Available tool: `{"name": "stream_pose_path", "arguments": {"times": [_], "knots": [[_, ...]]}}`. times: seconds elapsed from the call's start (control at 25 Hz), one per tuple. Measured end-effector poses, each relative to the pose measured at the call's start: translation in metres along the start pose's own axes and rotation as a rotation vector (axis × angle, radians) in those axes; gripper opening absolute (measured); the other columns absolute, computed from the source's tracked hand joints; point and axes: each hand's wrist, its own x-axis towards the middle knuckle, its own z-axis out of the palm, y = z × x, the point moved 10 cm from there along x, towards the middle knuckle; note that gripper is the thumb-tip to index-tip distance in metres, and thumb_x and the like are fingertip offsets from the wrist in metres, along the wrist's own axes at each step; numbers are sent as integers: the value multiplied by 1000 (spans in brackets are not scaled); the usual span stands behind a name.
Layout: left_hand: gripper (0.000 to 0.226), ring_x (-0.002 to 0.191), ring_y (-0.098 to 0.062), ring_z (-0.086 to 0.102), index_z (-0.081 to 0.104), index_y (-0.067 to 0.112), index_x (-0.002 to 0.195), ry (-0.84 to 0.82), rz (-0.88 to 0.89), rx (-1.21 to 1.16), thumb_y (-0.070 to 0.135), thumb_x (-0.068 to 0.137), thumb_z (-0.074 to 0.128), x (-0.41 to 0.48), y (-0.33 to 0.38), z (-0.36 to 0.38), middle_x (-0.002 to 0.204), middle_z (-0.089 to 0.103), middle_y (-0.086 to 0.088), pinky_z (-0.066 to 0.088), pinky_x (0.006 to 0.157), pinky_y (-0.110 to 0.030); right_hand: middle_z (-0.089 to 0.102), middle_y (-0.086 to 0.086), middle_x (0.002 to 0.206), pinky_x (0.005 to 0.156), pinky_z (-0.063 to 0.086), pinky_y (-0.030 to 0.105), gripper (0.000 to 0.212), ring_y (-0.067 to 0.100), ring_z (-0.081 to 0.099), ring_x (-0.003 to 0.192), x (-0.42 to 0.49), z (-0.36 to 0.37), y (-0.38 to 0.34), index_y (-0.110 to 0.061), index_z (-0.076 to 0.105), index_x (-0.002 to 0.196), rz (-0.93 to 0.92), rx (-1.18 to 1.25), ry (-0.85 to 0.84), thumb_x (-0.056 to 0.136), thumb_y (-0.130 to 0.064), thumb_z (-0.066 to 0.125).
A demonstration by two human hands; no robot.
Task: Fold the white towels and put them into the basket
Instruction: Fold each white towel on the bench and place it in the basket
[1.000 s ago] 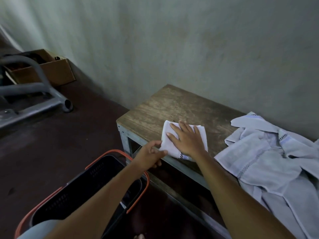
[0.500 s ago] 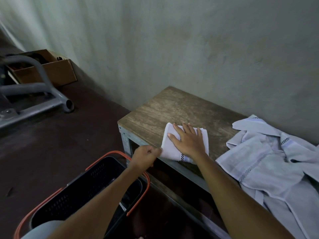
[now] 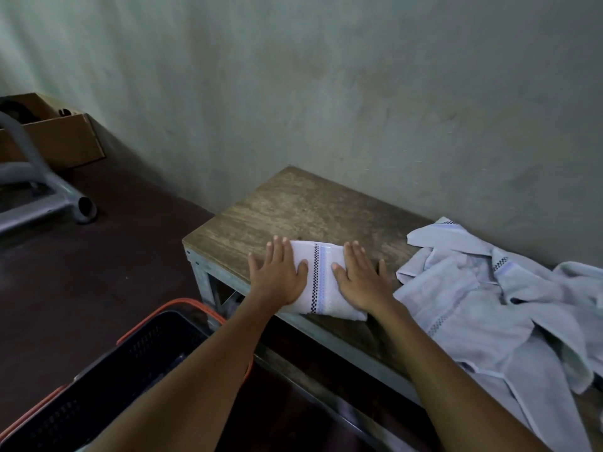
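Reading the feed left to right: the basket (image 3: 177, 301) sits on the floor (image 3: 98, 272) low left, just beside the front left corner of the bench (image 3: 293, 207), dark mesh walls with an orange rim; the left forearm crosses over it and I can't make out its contents. Next the left hand (image 3: 277, 278) lies flat, fingers straight, palm down on the left end of the folded towel (image 3: 321, 278), gripping nothing. That towel is a small white rectangle lying flat on the left half of the bench near its front edge, with a black checkered line and a pale blue band running across it between the two hands. The right hand (image 3: 362, 283) lies on its right end the same way, fingers extended, thumb toward the stripe, nothing pinched. Just right of that, the loose towels (image 3: 483, 308): a crumpled white heap with the same checkered trim, covering the right part of the bench and hanging over its front edge; I can't count them. Surface: the bench has a worn wooden top on a grey metal frame and stands against the wall (image 3: 326, 93). Room: cardboard box (image 3: 58, 141) in the far left corner, grey tubular frame (image 3: 45, 207) beside it on the dark floor, greenish plaster wall behind.
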Motion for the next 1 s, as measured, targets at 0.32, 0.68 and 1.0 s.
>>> {"name": "stream_pose_path", "arguments": {"times": [0.32,0.68,1.0], "knots": [[57,123,-31,43,39,5,132,164,-195,-131,47,93,40,-25,-10,-30,132,45,-15,38,97,-44,58,6,123,89,43,37,57,27,54,113,-15,-29,18,-16,51,123,212,232,278,83,-56,48],[41,98,-31,61,60,-3,106,53,-211,-572,34,91,51,-23,-34,-18,105,64,-17,49,83,-37,45,-5,69,69,44,31,29,14,49,67,-32,-19,18,-14,48,77,350,461,67,88,-41,51],[37,105,-29,58,48,-3,121,44,-230,-821,21,93,49,-39,-18,-31,118,59,-18,47,86,-36,53,2,80,67,41,30,20,16,53,70,-38,-23,0,-8,49,92,363,768,16,86,-27,55]]}}
